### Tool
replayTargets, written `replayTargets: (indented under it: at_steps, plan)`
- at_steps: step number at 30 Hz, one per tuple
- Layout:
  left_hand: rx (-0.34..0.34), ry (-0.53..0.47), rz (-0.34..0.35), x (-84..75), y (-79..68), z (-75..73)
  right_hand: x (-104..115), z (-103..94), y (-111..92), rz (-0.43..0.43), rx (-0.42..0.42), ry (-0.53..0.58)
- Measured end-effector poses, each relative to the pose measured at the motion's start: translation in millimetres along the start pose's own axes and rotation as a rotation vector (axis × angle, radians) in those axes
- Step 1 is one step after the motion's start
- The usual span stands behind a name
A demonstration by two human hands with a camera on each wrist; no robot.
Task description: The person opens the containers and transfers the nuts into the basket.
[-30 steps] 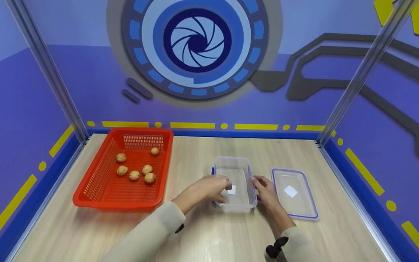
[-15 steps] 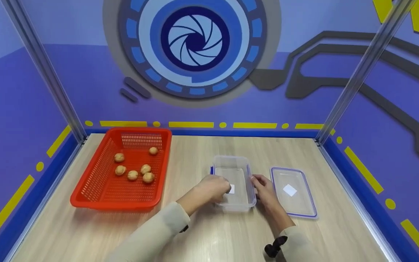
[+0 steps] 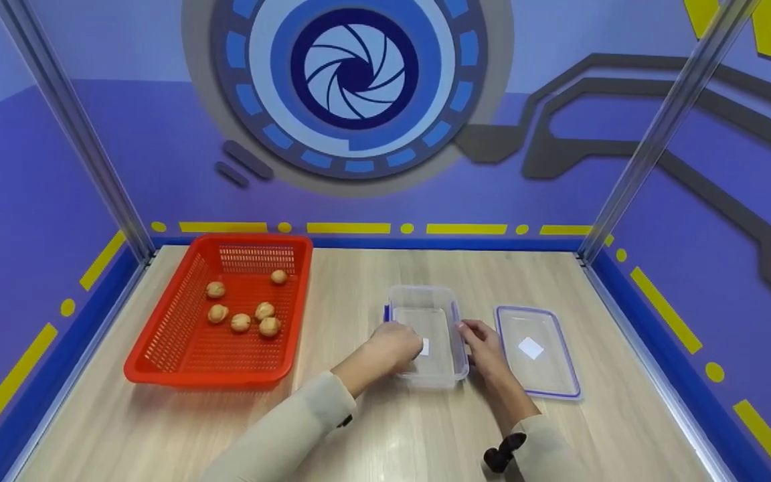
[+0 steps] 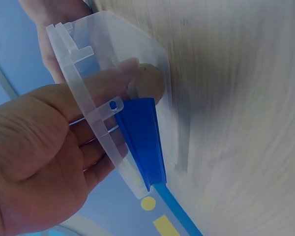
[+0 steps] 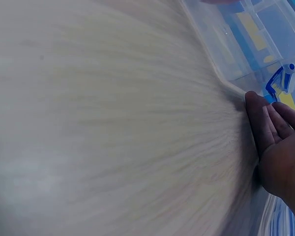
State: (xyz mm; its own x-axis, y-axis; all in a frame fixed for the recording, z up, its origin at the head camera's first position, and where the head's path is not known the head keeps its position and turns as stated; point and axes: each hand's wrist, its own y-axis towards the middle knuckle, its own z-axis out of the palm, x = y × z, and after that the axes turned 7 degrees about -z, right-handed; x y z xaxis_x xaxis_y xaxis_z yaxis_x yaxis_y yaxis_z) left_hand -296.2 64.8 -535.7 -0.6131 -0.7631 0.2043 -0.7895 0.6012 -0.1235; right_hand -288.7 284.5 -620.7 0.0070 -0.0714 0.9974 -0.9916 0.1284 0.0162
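My left hand [image 3: 393,345] reaches over the left wall of a clear plastic food container [image 3: 449,380] with blue latches. Through its wall, the left wrist view shows a walnut [image 4: 150,83] low in the container, held at the fingertips [image 4: 129,66]. From above, the hand hides this walnut. At the container's right side, my right hand [image 3: 487,349] touches the outer wall with fairly straight fingers [image 5: 258,115]. Several walnuts [image 3: 241,323] lie apart from my hands in a red plastic basket [image 3: 211,376].
Right of the right hand, a clear lid [image 3: 546,371] with a blue seal lies flat on the wooden table [image 3: 352,281]. A white square label [image 3: 531,348] shows on it. Purple panels and metal posts [image 3: 633,174] enclose the table's back and sides.
My left hand has moved lower over the container, and its fingers have drawn in. The right hand keeps its place at the wall. The whole head view has shifted slightly.
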Motion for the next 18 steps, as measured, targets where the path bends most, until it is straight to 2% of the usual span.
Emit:
replayTargets:
  at_steps: [3,6,13,18]
  plan:
    - [0.007,-0.007,0.004,0.5,0.0,0.1,-0.6,0.2,1.1,-0.001,-0.007,-0.005]
    - [-0.013,-0.059,0.029,4.2,-0.5,1.8,-1.7,1.5,1.7,-0.017,-0.032,-0.020]
    - [-0.133,-0.287,0.144,17.2,-3.5,9.3,-6.7,1.4,2.4,-0.032,-0.069,-0.039]
    - [-0.196,-0.457,0.180,28.7,-9.7,6.9,-6.5,2.0,2.3,-0.029,-0.063,-0.037]
